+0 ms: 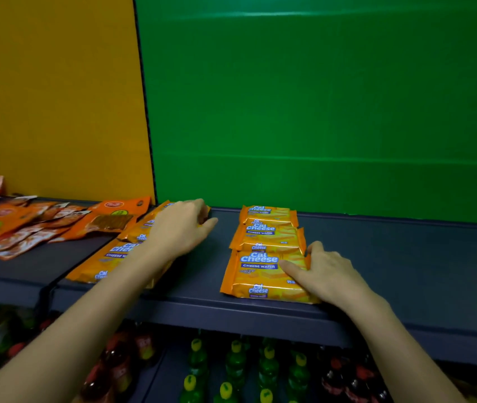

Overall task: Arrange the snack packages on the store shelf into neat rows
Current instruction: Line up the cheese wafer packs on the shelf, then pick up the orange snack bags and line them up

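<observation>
Orange Cal Cheese wafer packs lie flat on a dark shelf (391, 257) in two rows. The right row has three packs in a line; its front pack (256, 276) sits near the shelf edge, with a middle pack (266, 234) and a back pack (266, 213) behind. My right hand (327, 271) rests on the front pack's right edge, fingers fairly straight, thumb over the top. The left row (115, 257) runs slanted. My left hand (182, 225) lies over its far packs with fingers curled at a pack's end; the grip is partly hidden.
Loose orange snack pouches (28, 225) lie scattered on the shelf section at the left. Behind are a yellow panel and a green back panel (318, 112). Bottles with yellow caps (236, 362) and dark bottles stand on the shelf below.
</observation>
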Tool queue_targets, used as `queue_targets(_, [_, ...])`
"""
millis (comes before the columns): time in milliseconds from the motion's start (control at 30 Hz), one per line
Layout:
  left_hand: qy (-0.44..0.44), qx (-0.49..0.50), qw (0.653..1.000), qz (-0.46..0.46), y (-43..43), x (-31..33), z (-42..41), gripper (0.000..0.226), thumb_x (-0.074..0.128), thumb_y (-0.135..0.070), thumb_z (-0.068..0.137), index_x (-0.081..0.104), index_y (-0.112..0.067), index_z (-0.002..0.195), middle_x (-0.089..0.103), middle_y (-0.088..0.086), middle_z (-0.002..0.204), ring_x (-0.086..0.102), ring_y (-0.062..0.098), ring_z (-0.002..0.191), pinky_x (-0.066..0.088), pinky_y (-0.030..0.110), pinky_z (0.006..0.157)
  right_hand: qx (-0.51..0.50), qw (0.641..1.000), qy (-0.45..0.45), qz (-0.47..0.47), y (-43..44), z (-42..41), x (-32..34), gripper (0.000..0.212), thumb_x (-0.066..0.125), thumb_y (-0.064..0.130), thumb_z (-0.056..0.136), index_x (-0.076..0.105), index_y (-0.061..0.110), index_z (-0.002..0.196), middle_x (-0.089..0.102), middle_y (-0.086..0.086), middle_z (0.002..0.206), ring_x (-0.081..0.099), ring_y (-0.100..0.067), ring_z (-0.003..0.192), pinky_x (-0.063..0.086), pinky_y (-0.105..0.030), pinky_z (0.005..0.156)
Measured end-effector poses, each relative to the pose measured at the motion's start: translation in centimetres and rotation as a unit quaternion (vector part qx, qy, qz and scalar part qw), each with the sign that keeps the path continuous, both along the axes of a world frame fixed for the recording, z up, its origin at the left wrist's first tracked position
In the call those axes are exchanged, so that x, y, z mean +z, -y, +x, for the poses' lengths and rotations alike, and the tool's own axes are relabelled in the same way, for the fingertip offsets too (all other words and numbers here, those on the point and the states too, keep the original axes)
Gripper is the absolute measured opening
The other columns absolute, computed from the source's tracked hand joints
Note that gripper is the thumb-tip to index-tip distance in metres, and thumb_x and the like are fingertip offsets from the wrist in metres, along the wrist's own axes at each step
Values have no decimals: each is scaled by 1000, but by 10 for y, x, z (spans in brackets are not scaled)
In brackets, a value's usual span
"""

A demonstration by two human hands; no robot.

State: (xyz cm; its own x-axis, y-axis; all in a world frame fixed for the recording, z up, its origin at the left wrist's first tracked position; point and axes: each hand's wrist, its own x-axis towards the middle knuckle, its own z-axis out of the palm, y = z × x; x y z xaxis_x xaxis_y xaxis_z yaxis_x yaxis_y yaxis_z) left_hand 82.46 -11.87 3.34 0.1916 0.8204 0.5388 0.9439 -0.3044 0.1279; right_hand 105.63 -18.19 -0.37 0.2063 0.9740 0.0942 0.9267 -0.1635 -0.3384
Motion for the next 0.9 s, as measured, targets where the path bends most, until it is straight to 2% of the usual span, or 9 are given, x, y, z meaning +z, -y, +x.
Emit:
queue_targets(100, [26, -13, 999, 14, 28, -3, -34, 26, 50, -46, 88, 58, -22, 90, 65, -2, 91, 60, 24, 89, 41, 32, 66, -26, 997, 75, 13, 6, -1, 6, 72, 34, 77, 77, 43, 21, 121, 56, -5, 120, 54, -29, 112, 42, -37, 81])
queue_targets(200, [47, -2, 999, 24, 57, -9, -72, 21, 53, -44, 87, 59, -24, 88, 57, -10, 81, 60, 21, 86, 40, 31, 64, -5, 989, 92, 117, 12, -10, 15, 59, 39, 64, 84, 45, 20, 122, 52, -3, 122, 50, -25, 114, 42, -35, 82])
queue_targets(300, [41, 42, 998, 9, 84, -18, -115, 22, 52, -47, 87, 59, -26, 90, 61, -9, 85, 61, 20, 88, 43, 32, 66, 86, 969, 71, 219, 14, -34, 24, 42, 47, 46, 89, 46, 24, 125, 52, 2, 124, 47, -21, 115, 41, -34, 85])
queue_targets(400, [31, 102, 994, 4, 116, -28, -162, 25, 51, -50, 86, 59, -27, 89, 65, -9, 89, 63, 18, 87, 44, 31, 63, 199, 941, 12, 271, 19, -78, 28, 29, 55, 34, 88, 54, 26, 116, 59, 7, 116, 55, -18, 108, 43, -34, 83])
queue_targets(467, [16, 148, 989, 2, 137, -35, -192, 27, 49, -51, 86, 58, -25, 90, 66, -8, 89, 64, 18, 85, 42, 29, 58, 272, 922, -8, 274, 22, -114, 28, 24, 57, 29, 87, 58, 26, 111, 62, 8, 108, 58, -17, 102, 46, -35, 84])
queue_targets(567, [27, 203, 979, -5, 172, -46, -238, 29, 54, -50, 84, 62, -24, 95, 68, -7, 89, 65, 17, 83, 44, 29, 57, 336, 904, -36, 263, 28, -170, 21, 21, 57, 31, 87, 58, 31, 107, 61, 16, 108, 58, -11, 103, 49, -36, 82])
queue_targets(700, [49, 262, 963, -36, 217, -63, -303, 41, 49, -57, 81, 61, -26, 105, 70, -4, 94, 66, 16, 83, 50, 30, 63, 398, 887, -49, 230, 38, -247, -4, 21, 55, 37, 87, 57, 34, 108, 60, 20, 108, 56, -4, 104, 46, -25, 81])
queue_targets(833, [58, 281, 954, -90, 250, -77, -371, 44, 32, -68, 73, 54, -34, 92, 66, -11, 85, 62, 6, 75, 52, 26, 62, 425, 885, -53, 185, 53, -321, -33, 24, 47, 46, 89, 49, 43, 113, 53, 27, 111, 49, 6, 108, 42, -17, 84])
queue_targets(900, [60, 291, 949, -103, 260, -82, -404, 36, 38, -65, 78, 53, -37, 94, 65, -12, 83, 60, 1, 74, 52, 24, 63, 422, 887, -63, 175, 58, -355, -43, 24, 46, 48, 89, 49, 44, 112, 52, 28, 111, 48, 7, 109, 42, -17, 86])
